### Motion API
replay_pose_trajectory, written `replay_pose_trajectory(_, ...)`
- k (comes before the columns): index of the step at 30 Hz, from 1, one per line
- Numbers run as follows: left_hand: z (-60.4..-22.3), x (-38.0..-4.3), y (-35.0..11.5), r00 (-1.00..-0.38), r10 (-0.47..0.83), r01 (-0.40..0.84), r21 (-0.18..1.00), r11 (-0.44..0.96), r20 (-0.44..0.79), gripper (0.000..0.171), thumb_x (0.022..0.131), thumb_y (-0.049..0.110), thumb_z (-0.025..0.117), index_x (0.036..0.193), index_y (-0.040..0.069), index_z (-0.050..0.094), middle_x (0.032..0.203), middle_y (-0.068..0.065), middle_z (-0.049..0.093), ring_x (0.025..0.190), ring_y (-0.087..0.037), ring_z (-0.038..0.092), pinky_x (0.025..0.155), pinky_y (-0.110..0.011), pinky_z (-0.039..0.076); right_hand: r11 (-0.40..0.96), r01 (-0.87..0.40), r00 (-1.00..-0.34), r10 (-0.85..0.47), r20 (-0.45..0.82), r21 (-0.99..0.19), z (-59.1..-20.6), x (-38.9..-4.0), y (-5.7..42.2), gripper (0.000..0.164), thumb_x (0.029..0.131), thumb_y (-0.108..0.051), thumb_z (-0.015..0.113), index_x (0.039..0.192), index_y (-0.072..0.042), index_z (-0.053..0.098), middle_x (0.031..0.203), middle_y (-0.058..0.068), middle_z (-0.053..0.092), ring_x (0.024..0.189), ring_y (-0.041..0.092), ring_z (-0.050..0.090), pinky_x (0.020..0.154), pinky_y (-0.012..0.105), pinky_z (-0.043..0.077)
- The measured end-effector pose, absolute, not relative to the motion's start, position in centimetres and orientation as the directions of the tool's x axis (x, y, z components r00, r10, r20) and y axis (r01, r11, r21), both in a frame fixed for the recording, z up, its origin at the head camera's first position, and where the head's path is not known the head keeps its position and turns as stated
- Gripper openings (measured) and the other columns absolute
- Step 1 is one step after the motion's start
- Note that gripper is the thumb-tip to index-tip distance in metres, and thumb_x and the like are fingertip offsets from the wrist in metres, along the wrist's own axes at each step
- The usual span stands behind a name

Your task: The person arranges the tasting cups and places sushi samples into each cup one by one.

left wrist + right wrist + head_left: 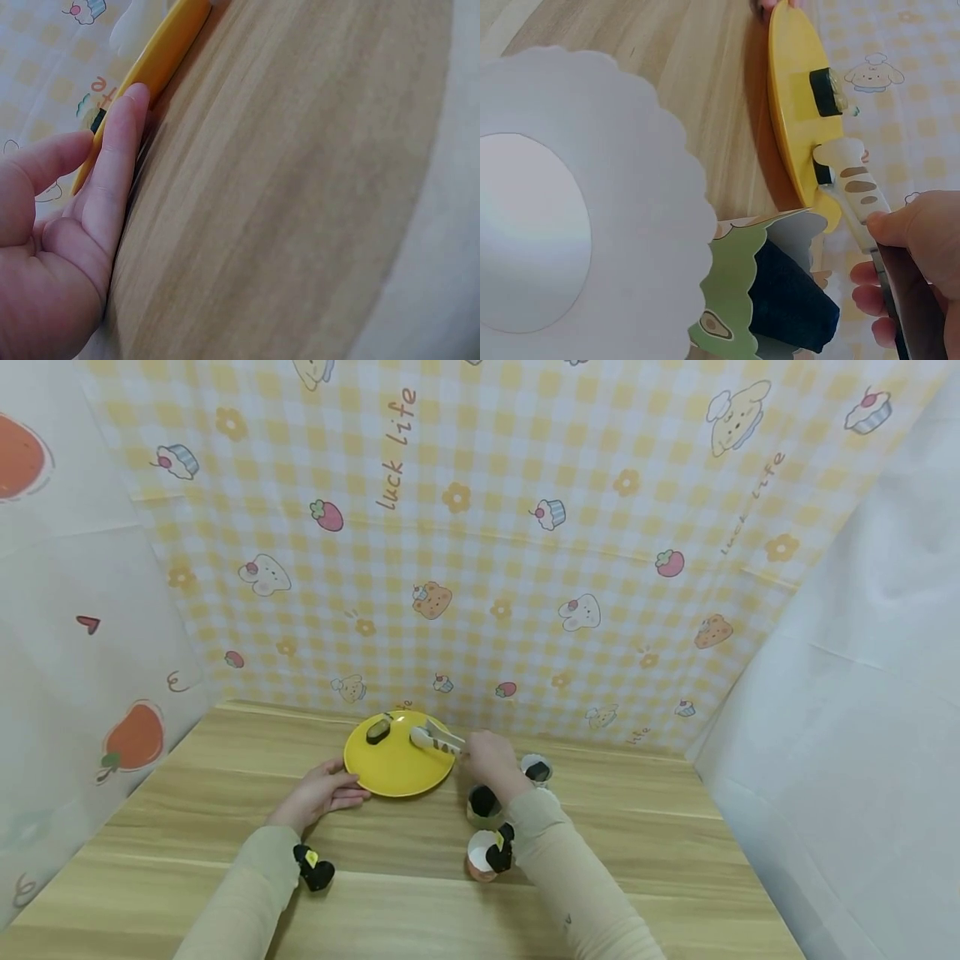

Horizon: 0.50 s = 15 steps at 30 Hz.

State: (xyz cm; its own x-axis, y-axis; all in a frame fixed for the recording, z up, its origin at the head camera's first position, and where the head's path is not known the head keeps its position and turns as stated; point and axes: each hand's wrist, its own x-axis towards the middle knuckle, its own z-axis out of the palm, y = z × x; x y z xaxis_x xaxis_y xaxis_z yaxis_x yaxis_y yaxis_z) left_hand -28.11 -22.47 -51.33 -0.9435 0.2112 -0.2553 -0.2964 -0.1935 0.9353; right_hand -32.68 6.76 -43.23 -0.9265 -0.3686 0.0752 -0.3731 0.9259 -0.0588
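A yellow plate [397, 772] lies at the back of the table. My left hand [322, 793] holds its left rim, thumb over the edge and fingers along the outside and underneath. My right hand [491, 764] grips tongs [859, 187] with white, brown-striped, paw-shaped tips. Between those tips, at the plate's surface, is a dark-wrapped sushi piece [823, 174], mostly hidden by the tongs. Another sushi piece [827, 92], dark-wrapped with a pale greenish top, sits on the plate toward the back left.
Below my right forearm stand a green paper cup [724, 292] holding a dark-wrapped piece [787, 300] and a white-lined cup [480, 853]. Farther right is another cup [536, 762] with a dark piece inside. A checked cloth [487, 552] hangs behind the wooden table [390, 910].
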Motion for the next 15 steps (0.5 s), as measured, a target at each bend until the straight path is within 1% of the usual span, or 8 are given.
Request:
replay_pose_trajectory(7,-50.98,-27.94,-22.34,-0.941,0.224,-0.298,0.935,-0.194,-0.254,0.065,0.101,0.001,0.043,0.149,-0.008,0.0,0.093,-0.014,0.067,0.084,-0.025,0.069,0.08,-0.037,0.057,0.919,-0.393,-0.916,-0.387,0.108,-0.036,-43.51,-32.69,7.07,0.026,0.09,-0.025,0.065,0.065,-0.016,0.061,0.063,-0.002,0.053,0.055,0.014,0.048,0.045,0.031,0.043)
replay_pose_trajectory(15,-50.71,-27.61,-22.24,-0.94,0.22,-0.303,0.935,-0.183,-0.261,0.066,0.101,0.002,0.043,0.149,-0.008,-0.001,0.095,-0.016,0.067,0.085,-0.025,0.069,0.081,-0.038,0.056,0.917,-0.397,-0.913,-0.39,0.116,-0.043,-43.48,-32.26,7.63,0.028,0.089,-0.023,0.065,0.063,-0.015,0.057,0.063,-0.001,0.052,0.056,0.016,0.048,0.047,0.033,0.042)
